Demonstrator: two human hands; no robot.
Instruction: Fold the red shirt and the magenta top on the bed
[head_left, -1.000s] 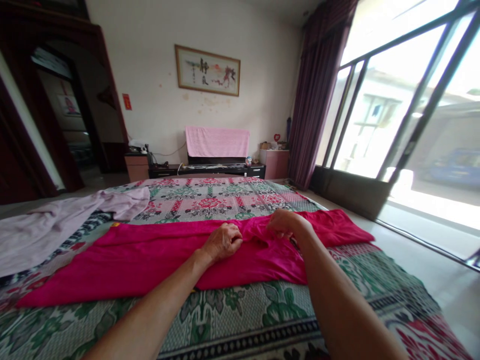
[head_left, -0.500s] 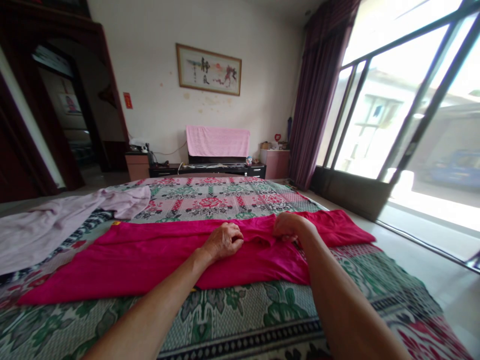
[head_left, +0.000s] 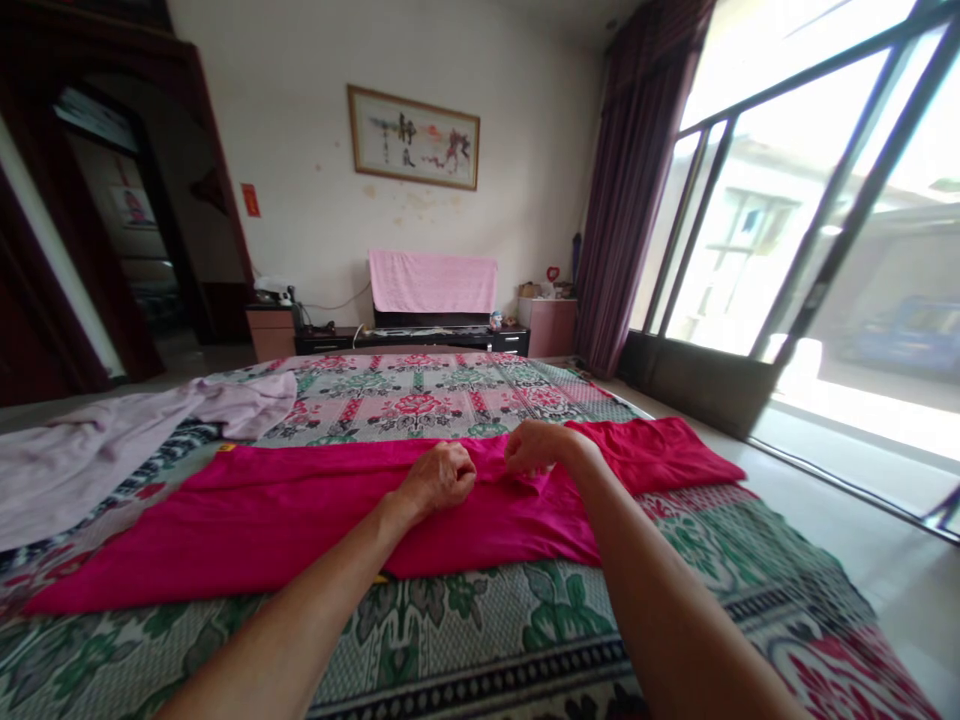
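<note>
A long magenta garment (head_left: 262,510) lies spread across a bed covered with a green, pink and white patterned bedspread (head_left: 450,620). My left hand (head_left: 436,478) rests on the garment's upper edge near the middle, fingers curled and pinching the cloth. Just to its right, my right hand (head_left: 538,447) is closed on a fold of the same magenta cloth. The two hands sit close together. The garment's right end (head_left: 660,452) reaches toward the bed's right side.
A pale lilac garment (head_left: 112,450) lies crumpled at the bed's left. Beyond the bed stand a dark low cabinet (head_left: 420,340) with a pink towel (head_left: 433,282) draped above it. Large glass doors (head_left: 810,250) and a purple curtain (head_left: 630,190) fill the right.
My right hand has slid left along the garment's upper edge, drawing the fold closer to my left hand. My left hand has barely shifted.
</note>
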